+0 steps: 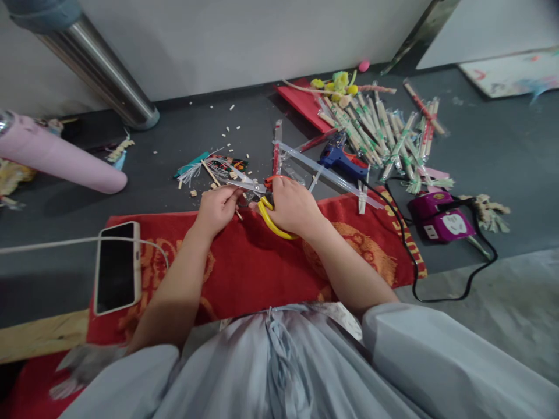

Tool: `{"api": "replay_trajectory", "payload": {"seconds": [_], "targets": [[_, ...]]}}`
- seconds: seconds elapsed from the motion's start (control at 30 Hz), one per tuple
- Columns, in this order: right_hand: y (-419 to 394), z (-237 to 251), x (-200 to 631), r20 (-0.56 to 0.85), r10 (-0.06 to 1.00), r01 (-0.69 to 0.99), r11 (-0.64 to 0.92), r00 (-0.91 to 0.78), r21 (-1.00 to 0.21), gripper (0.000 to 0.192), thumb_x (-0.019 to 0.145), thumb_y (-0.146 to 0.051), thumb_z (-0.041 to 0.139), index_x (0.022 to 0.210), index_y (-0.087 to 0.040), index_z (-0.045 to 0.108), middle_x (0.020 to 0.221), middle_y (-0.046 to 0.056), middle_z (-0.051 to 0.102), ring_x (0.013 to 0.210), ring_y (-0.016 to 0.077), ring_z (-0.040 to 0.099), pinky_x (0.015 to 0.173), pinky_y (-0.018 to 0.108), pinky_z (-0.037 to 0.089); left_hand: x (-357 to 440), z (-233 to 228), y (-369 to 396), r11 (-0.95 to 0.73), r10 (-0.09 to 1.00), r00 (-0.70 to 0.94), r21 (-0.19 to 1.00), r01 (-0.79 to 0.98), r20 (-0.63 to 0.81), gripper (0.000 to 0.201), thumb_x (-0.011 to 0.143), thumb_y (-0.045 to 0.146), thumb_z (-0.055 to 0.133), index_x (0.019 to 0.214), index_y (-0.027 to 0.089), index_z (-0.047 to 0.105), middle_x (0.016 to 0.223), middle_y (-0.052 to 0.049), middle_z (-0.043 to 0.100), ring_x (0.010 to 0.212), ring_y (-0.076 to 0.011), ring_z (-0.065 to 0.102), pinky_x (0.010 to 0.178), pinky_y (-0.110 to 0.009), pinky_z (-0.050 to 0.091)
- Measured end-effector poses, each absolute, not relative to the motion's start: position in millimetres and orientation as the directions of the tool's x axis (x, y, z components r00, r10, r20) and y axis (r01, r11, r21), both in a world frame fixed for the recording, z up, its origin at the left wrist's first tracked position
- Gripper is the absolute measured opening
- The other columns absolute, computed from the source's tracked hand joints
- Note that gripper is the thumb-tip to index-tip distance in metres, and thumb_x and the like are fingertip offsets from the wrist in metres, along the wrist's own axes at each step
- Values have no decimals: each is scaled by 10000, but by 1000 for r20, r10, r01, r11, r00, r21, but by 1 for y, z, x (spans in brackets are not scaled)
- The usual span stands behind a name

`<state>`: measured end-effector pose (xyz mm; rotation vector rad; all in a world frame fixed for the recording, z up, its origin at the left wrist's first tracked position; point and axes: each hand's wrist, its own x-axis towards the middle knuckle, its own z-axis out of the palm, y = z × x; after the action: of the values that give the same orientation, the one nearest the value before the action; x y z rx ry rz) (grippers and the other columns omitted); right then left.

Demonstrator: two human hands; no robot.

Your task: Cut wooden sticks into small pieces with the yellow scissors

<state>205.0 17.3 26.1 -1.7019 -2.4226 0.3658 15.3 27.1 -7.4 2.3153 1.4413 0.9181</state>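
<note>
My right hand [293, 205] grips yellow-handled scissors [269, 216], whose metal blades [244, 185] point left. My left hand [217, 206] pinches a thin wooden stick [210, 173] right at the blades, fingers closed on it. Both hands work over the far edge of a red patterned cloth [244, 262] on the dark floor. Small cut wood bits [227, 131] lie scattered beyond the hands.
A blue glue gun [343, 160] and clear glue sticks [327, 171] lie to the right, then a heap of wrapped chopsticks [384, 131] and a purple device [441, 218] with black cable. A phone [117, 266] on a white cord rests left. Pink roll [61, 156] and metal pole [105, 70] stand far left.
</note>
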Motion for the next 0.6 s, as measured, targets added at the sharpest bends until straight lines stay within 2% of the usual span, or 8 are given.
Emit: {"api": "replay_trajectory", "payload": {"seconds": [0.37,0.6], "targets": [[18,31,203,-64,950,910,271,-305,-312,653,847,-648,375,1157,-100,547,1126,149,642,1029,288,608,829,348,445,15,-7,27,-446,892,301,544,711,337,500,919,519,313,686,188,605,611,-36,656,581,-141,614,574,-260,446],[18,33,202,-86,955,925,249,-284,-287,646,840,-657,365,1136,-119,566,1090,139,662,972,285,633,753,342,464,14,-8,26,-435,898,286,568,698,335,502,919,529,310,717,184,612,601,-34,652,577,-136,612,568,-253,446]]}}
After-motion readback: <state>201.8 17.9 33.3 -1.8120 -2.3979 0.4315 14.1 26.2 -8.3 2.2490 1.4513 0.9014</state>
